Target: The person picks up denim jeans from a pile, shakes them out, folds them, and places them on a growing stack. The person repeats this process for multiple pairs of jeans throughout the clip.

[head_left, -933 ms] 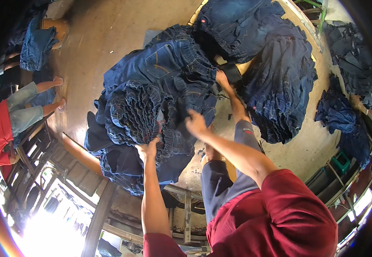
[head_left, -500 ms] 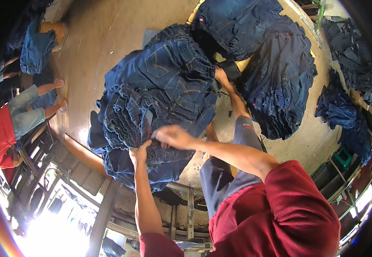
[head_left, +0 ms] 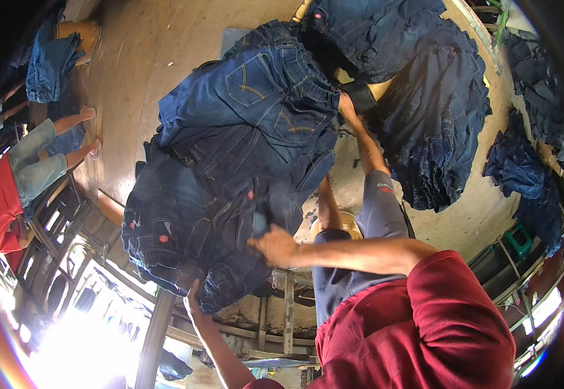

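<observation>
A heap of dark blue jeans (head_left: 243, 139) with gathered elastic waistbands lies on the floor before me. At the near left corner of the heap, my left hand (head_left: 192, 299) grips the edge of a denim garment (head_left: 165, 243), its fingers partly hidden by the cloth. My right hand (head_left: 276, 247) is over the near right side of this garment, fingers curled. Motion blurs it, and anything in its fingers is too small to make out. A small grey-blue patch (head_left: 260, 223) shows on the denim just above the right fingertips. Two stitched back pockets face up farther back.
Another denim pile (head_left: 431, 123) spreads to the right of my outstretched leg (head_left: 376, 155). More dark clothes (head_left: 522, 168) lie along the far right, near a green plastic stool (head_left: 522, 240). A person in a red shirt (head_left: 0, 204) sits at the left. Wooden slats (head_left: 288, 311) border the near side.
The bunched waistband garment now lies spread out toward the near left. My left hand has moved down and left with its edge; my right hand has moved slightly down and right.
</observation>
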`<move>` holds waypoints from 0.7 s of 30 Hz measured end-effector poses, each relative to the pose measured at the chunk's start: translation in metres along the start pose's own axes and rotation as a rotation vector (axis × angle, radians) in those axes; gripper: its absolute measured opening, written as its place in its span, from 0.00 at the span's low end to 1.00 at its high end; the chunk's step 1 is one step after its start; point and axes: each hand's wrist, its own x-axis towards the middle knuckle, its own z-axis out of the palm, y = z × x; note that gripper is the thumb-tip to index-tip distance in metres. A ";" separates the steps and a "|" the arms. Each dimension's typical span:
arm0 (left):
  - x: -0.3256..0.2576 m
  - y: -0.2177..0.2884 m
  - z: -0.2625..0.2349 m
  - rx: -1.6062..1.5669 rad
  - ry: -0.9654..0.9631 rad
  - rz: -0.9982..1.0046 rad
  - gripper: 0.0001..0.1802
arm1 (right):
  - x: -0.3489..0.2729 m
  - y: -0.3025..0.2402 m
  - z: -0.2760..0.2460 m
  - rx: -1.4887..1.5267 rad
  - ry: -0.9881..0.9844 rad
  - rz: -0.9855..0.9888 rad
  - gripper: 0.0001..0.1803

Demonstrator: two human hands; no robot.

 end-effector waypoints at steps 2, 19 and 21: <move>0.011 -0.007 0.002 0.031 0.050 -0.070 0.23 | -0.015 -0.017 -0.020 0.102 -0.135 0.051 0.30; 0.052 -0.054 0.157 0.122 0.087 0.195 0.38 | 0.126 0.208 -0.157 -0.209 0.549 0.640 0.32; 0.051 -0.055 0.160 0.076 0.065 0.237 0.40 | 0.122 0.204 -0.155 -0.001 0.610 0.645 0.33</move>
